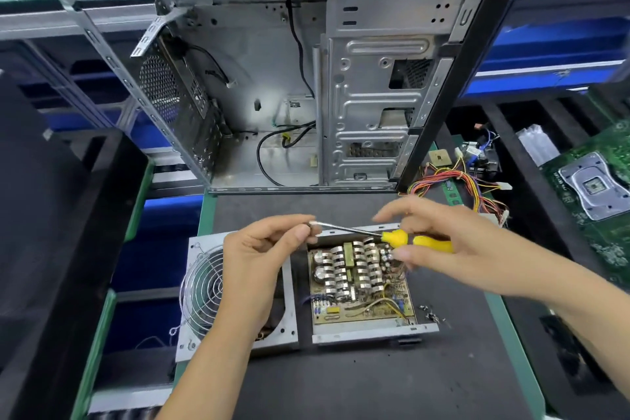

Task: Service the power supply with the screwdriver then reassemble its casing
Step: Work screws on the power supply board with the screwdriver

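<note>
The opened power supply (361,286) lies on the black mat with its circuit board and heat sinks exposed. Its cover (201,286), with a round wire fan grille, lies flat to the left. My right hand (439,242) grips the yellow handle of a screwdriver (399,237) held level above the board, the shaft pointing left. My left hand (259,259) hovers over the cover, thumb and fingers curled at the screwdriver's tip; a pinched screw there is too small to tell.
An empty computer case (306,78) stands open behind the mat. A bundle of coloured wires (456,187) trails off to the right. Small loose screws (431,314) lie right of the power supply. A green motherboard (596,187) sits far right. A black bin (51,215) stands left.
</note>
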Demonstrator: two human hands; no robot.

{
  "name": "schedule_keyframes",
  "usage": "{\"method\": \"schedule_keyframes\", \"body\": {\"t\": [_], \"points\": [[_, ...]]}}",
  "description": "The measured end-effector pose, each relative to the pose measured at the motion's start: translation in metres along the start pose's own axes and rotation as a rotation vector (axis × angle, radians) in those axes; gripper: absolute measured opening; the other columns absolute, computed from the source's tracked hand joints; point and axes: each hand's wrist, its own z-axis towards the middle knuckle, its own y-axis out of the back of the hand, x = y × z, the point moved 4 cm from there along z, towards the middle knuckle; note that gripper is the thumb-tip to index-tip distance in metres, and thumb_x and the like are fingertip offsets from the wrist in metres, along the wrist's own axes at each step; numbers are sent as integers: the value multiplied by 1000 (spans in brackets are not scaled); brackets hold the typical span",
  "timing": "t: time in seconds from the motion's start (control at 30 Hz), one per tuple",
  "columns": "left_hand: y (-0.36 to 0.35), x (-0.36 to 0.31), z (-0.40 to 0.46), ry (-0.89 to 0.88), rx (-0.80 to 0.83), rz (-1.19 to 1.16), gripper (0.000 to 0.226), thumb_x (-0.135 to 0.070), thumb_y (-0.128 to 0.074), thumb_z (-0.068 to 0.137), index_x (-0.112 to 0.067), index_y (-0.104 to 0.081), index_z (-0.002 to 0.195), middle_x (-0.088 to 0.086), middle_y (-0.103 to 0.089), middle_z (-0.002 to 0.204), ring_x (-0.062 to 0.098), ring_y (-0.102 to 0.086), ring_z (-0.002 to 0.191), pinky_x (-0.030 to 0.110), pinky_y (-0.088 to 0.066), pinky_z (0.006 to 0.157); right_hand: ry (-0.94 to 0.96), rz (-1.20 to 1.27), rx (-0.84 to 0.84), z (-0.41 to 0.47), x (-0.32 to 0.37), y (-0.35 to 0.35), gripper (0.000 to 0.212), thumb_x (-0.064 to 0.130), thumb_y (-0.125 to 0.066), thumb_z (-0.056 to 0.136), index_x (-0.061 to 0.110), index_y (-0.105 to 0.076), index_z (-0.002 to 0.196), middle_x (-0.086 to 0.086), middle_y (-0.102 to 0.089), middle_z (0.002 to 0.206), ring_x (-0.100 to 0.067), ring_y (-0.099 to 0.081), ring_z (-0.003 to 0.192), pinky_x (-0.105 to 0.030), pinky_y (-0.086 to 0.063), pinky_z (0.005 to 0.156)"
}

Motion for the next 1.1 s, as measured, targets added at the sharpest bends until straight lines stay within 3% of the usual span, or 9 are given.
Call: {"method": "schedule_keyframes", "body": {"t": [0.1,0.33,0.63,0.8,0.9,1.03,1.1], "points": [[4,1,2,-2,-1,-54,12,-23,-76,76,-24,-79,87,4,-77,82,13,-72,75,17,-54,72,59,-8,-36,1,12,4,17,39,-58,87,29,-52,99,3,-65,82,-21,-59,74,-39,-48,70],[6,0,4,-11,36,-97,19,-36,-79,74,-23,-78,88,4,-76,81,16,-72,76,20,-54,74,75,-161,-57,5,16,5,15,43,-56,86,32,-54,95,7,-64,79,-20,-60,73,-44,-49,68],[5,-1,8,-8,52,-96,10,-20,-74,78,-23,-79,87,4,-76,81,16,-73,76,19,-54,74,88,-179,-79,7,19,7,13,35,-59,87,26,-56,95,2,-65,78,-22,-59,72,-43,-46,68],[5,-5,8,-34,71,-48,11,-16,-74,79,-24,-78,85,2,-76,78,15,-72,75,18,-54,73,99,-310,-126,8,21,10,13,38,-58,87,27,-59,94,10,-60,78,-15,-53,69,-27,-41,60],[6,-9,8,-101,58,86,14,-15,-75,79,-29,-78,84,-3,-75,77,12,-71,76,16,-51,73,112,-343,-140,9,24,10,16,37,-55,92,25,-64,97,15,-60,81,-10,-56,75,-21,-42,64],[4,-18,11,-161,75,185,9,-22,-72,80,-28,-77,86,-4,-75,80,15,-71,79,18,-51,74,42,-157,-31,14,19,6,23,32,-45,95,21,-66,95,7,-66,73,-4,-46,50,-10,-33,51],[4,-20,11,-173,108,241,7,-22,-72,81,-26,-76,86,-4,-74,81,17,-71,81,19,-51,75,-9,0,43,13,18,5,20,32,-47,94,21,-64,98,-2,-67,77,-4,-45,50,-12,-36,51]]}}
